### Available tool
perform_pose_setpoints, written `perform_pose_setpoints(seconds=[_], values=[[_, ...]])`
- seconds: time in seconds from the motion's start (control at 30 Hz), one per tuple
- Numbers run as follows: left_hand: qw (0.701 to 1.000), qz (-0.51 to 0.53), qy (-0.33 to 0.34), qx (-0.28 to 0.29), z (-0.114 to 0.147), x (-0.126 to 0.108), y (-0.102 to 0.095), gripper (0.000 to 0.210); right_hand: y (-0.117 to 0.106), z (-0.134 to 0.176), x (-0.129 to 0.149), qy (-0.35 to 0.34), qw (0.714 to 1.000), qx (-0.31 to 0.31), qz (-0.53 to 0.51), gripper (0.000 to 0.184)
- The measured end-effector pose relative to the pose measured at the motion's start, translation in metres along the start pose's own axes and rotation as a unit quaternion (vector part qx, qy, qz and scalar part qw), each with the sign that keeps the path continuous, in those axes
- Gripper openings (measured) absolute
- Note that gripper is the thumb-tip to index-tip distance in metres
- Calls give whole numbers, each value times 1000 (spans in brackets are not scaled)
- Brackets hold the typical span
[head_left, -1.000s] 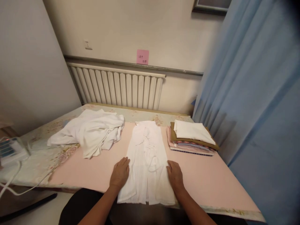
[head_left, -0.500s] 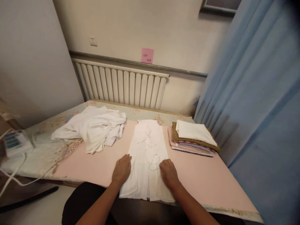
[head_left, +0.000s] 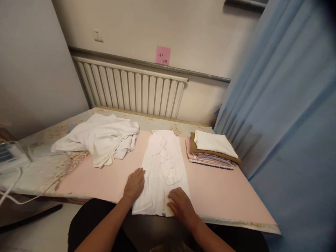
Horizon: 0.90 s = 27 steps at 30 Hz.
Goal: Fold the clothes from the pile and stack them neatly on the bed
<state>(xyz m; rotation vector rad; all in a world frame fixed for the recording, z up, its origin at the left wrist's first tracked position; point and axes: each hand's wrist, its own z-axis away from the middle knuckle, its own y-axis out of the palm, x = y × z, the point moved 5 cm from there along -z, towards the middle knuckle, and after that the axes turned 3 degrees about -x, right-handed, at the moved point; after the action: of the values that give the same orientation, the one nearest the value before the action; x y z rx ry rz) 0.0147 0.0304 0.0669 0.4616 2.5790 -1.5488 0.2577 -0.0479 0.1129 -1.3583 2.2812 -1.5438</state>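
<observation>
A long white garment (head_left: 157, 192) with loose white ties (head_left: 168, 169) in its middle lies lengthwise on the pink cloth, its lower end at the bed's near edge. My left hand (head_left: 134, 183) rests open along the garment's left edge, fingers stretched forward and holding nothing. Over the lower right part, my right hand (head_left: 181, 206) touches the fabric with bent fingers, thumb and forefinger apart. It covers the lower right corner of the garment.
A loose heap of white cloth (head_left: 105, 136) lies at left. Folded fabrics (head_left: 214, 150) are stacked at right beside a blue curtain (head_left: 273, 115). White cables (head_left: 19, 185) run along the left side. Behind the bed stands a radiator (head_left: 128, 87).
My right hand has moved from the garment's right edge toward me and left, onto its lower part. My left hand stays at the left edge. The camera view has tilted slightly.
</observation>
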Motion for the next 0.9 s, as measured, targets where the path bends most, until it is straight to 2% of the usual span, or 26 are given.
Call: perform_pose_setpoints(seconds=[0.1,0.23,0.37,0.47,0.63,0.77,0.9], values=[[1000,8,19,-10,8,-12,-6,33,4,22,6,-9,1000,22,-17,25],[993,53,94,-39,42,-50,-20,33,15,42,6,-40,999,21,13,36],[981,98,167,1,87,-85,-23,44,25,46,2,-44,998,-15,40,33],[977,105,183,21,104,-94,-20,52,28,43,2,-36,998,-12,41,29],[981,114,158,1,101,-100,-26,36,20,37,6,-7,1000,6,13,26],[982,140,126,28,92,-108,-36,19,14,34,9,16,1000,1,-13,21],[982,176,70,27,83,-108,-39,22,13,32,10,32,998,-23,-50,20]])
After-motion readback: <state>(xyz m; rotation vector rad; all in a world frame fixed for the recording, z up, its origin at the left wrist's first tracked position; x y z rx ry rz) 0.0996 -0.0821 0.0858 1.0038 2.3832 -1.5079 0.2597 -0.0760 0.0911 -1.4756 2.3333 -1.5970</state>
